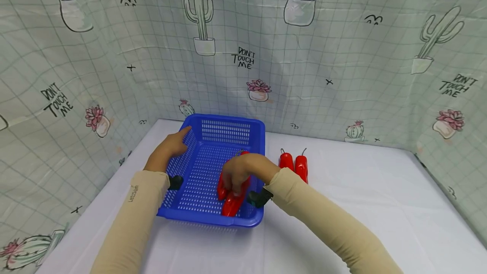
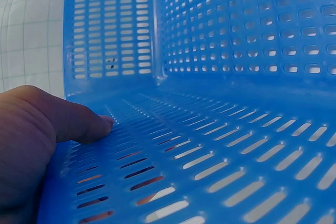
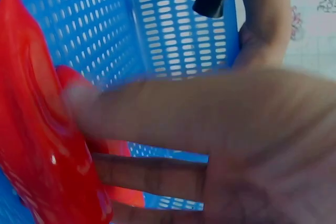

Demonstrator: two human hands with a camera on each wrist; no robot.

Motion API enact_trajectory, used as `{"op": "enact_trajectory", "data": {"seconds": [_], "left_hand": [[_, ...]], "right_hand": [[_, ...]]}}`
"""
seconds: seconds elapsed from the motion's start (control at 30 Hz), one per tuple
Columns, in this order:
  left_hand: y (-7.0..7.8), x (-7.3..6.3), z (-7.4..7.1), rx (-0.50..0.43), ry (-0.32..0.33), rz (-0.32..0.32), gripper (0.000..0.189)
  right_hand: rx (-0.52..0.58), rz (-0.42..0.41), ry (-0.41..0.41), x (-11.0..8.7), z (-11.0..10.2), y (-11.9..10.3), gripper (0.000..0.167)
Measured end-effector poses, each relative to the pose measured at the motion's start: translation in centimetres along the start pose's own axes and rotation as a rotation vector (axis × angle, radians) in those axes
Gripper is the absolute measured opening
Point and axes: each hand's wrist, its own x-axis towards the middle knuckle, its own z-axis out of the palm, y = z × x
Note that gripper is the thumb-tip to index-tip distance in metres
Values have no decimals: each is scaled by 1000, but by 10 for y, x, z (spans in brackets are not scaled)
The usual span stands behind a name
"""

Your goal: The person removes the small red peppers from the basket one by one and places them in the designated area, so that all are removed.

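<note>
A blue slotted plastic basket [image 1: 198, 216] stands on the white table. My left hand [image 1: 173, 145] grips its left wall; in the left wrist view the thumb [image 2: 79, 121] lies on the inner face, and bits of the fingers show through the slots. Inside the basket's right half, my right hand [image 1: 243, 170] holds a glossy red pepper [image 3: 47, 129] between thumb and fingers. Behind it lies at least one more red pepper [image 1: 221, 190], partly covered by the hand. Outside, right of the basket, two red peppers [image 1: 301, 166] with thin stems lie side by side, their lower ends partly hidden by the right forearm.
A pale gridded cloth [image 1: 236, 24] printed with potted plants hangs behind and at both sides. The white table [image 1: 361, 185] extends to the right of the peppers. The basket's back rim [image 1: 228, 117] stands close to the cloth.
</note>
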Motion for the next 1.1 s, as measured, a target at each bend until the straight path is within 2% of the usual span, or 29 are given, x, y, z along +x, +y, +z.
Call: {"op": "enact_trajectory", "data": {"seconds": [0.1, 0.2, 0.3, 0.47, 0.6, 0.73, 0.83, 0.93, 1.1], "left_hand": [[-3, 0, 0, 3, 8, 3, 77], [-2, 1, 1, 0, 9, 7, 77], [-2, 0, 1, 8, 16, 14, 77], [-2, 0, 1, 18, 22, 22, 77], [-2, 1, 0, 18, 21, 17, 76], [-2, 1, 1, 15, 20, 13, 76], [-2, 1, 1, 16, 23, 16, 75], [-1, 0, 1, 18, 22, 15, 75], [-1, -2, 0, 30, 24, 17, 76]], "right_hand": [[-17, -11, -5, 1, 0, -3, 21], [-30, -8, -24, -1, 1, -5, 29], [-95, -10, -57, -3, 2, -10, 33], [-240, 22, -81, -3, 5, -21, 30], [-321, 55, -60, 0, 9, -28, 36], [-383, 16, -10, 3, 8, -32, 32], [-394, 6, -23, 4, 7, -33, 30], [-380, 55, -56, 5, 7, -31, 29], [-426, 134, -74, 5, 4, -23, 19]]}}
